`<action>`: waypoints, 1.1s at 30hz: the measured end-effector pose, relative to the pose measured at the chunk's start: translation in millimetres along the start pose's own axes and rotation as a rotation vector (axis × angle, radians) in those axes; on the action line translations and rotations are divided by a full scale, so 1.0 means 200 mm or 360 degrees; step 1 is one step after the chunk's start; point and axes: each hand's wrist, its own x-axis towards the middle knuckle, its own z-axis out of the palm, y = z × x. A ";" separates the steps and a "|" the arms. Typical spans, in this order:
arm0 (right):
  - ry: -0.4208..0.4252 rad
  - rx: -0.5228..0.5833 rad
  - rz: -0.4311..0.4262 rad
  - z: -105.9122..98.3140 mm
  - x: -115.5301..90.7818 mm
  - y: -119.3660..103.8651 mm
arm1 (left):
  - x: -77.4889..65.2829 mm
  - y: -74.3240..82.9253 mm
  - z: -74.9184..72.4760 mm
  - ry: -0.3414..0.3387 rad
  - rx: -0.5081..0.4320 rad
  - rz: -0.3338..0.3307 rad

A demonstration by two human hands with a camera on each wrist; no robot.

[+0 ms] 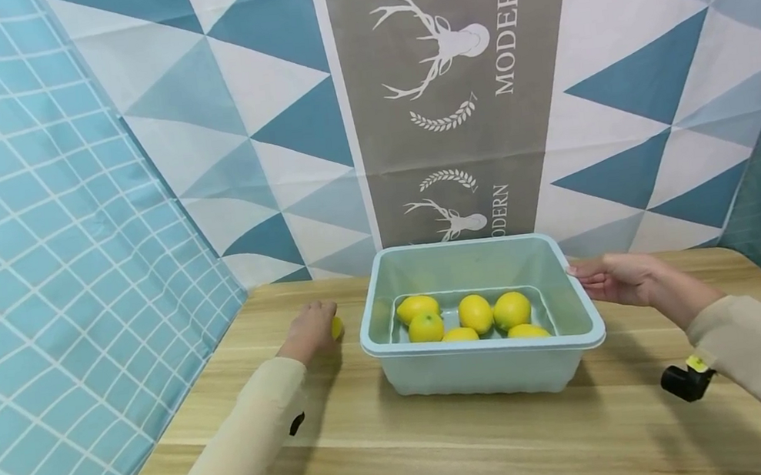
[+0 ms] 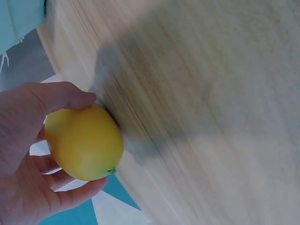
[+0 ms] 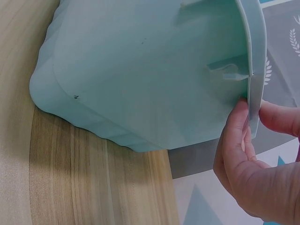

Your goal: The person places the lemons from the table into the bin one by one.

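Note:
My left hand (image 1: 311,330) is over the table, left of the bin, with its thumb and fingers curled round a yellow lemon (image 2: 85,142). In the head view most of that lemon is hidden behind the hand. A pale green plastic bin (image 1: 485,370) stands on the table with several lemons (image 1: 475,314) on its floor. My right hand (image 1: 618,280) pinches the bin's right rim (image 3: 255,70), thumb on one face and fingers under the lip, as the right wrist view shows.
The wooden table (image 1: 437,448) runs up to a patterned curtain (image 1: 285,124) at the back. A blue checked curtain (image 1: 38,227) borders the left side. A small black object with a yellow part (image 1: 688,381) shows by the right sleeve.

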 end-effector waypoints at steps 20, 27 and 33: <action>-0.0004 -0.0010 0.0010 0.00 0.00 0.00 | -0.08 0.02 -0.01 0.0123 0.0093 0.0037; -0.0008 -0.0041 0.0015 0.01 0.00 0.00 | -0.09 0.03 -0.03 0.0144 0.0098 0.0061; 0.0001 -0.0038 0.0007 0.00 0.00 0.00 | -0.10 0.04 -0.07 0.0158 0.0110 0.0073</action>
